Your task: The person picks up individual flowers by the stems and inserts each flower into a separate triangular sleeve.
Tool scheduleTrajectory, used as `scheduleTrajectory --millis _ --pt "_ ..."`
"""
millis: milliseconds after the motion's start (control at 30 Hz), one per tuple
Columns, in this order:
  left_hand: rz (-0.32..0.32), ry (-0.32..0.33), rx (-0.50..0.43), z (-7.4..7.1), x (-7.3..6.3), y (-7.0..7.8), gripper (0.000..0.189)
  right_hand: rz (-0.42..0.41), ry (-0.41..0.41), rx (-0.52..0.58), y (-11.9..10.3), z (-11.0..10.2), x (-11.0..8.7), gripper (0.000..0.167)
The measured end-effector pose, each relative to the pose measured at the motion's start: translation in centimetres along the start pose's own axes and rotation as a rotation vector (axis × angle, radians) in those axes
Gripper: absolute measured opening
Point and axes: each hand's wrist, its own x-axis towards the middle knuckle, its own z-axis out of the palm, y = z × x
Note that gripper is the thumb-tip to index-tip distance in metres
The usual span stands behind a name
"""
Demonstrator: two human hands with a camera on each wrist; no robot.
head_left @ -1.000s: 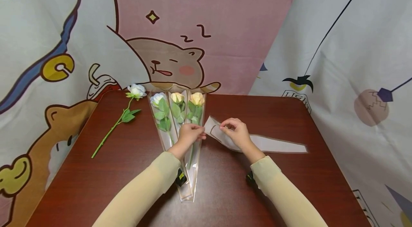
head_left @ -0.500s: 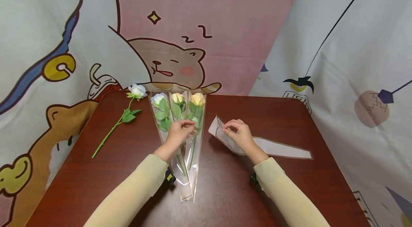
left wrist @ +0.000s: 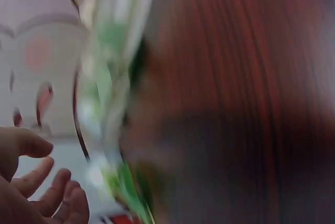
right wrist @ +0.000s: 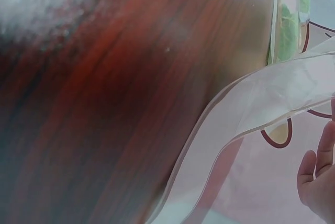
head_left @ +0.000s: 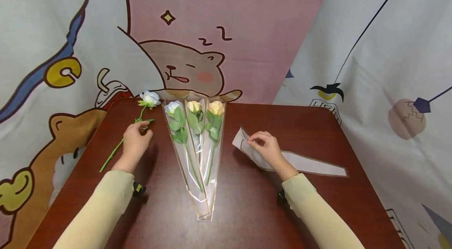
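Observation:
My left hand (head_left: 135,142) is over the stem of a loose artificial white rose (head_left: 150,99) at the table's left, thumb and fingers apart. The left wrist view shows its fingers (left wrist: 49,192) loosely bent around nothing. With thumb and fingertips my right hand (head_left: 267,149) pinches the wide end of a flat, tapered flower sleeve (head_left: 315,163), white with a brown border. That end is lifted off the table and its mouth gapes slightly. In the right wrist view the sleeve (right wrist: 282,80) curves up beside my fingers.
Between my hands lie three clear-fronted sleeves with single roses: a bluish-white rose (head_left: 174,108), a pale yellow rose (head_left: 194,107) and a peach rose (head_left: 216,108). They overlap at their narrow ends on the dark red wooden table (head_left: 243,205). A cartoon-printed cloth (head_left: 254,37) hangs behind.
My left hand has let go of the sleeve's edge and crossed leftward over the wrapped roses to the loose one. My right hand and the sleeve have shifted slightly right.

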Motion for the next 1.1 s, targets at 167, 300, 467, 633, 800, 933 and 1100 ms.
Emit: scheduleTrajectory --millis 167,300,467,633,800,933,1100 --pt "-0.059 -0.063 0.214 -3.0 0.7 -3.7 0.041 -0.006 -0.016 -0.018 0.0 -0.4 0.1 0.006" --pt "-0.083 -0.113 0.345 -4.1 0.9 -5.7 0.04 0.002 -0.028 -0.01 -0.2 -0.7 0.2 0.007" --pt "-0.123 -0.193 0.45 -4.9 1.0 -7.1 0.036 -0.004 -0.045 0.011 -0.2 -1.0 0.4 0.006" --pt "-0.184 -0.26 0.495 -5.2 1.1 -7.7 0.029 -0.03 -0.055 -0.008 0.0 -1.0 0.3 0.006" --pt "-0.201 -0.28 0.498 -5.4 1.1 -8.2 0.023 -0.021 -0.057 -0.01 0.1 -0.9 0.2 0.007" --pt "-0.196 -0.284 0.501 -5.4 1.0 -8.3 0.024 -0.006 -0.067 -0.01 0.1 -0.8 0.1 0.006" --pt "-0.176 -0.267 0.507 -5.2 0.9 -8.1 0.021 0.008 -0.077 0.004 -0.1 -0.5 -0.1 0.007"
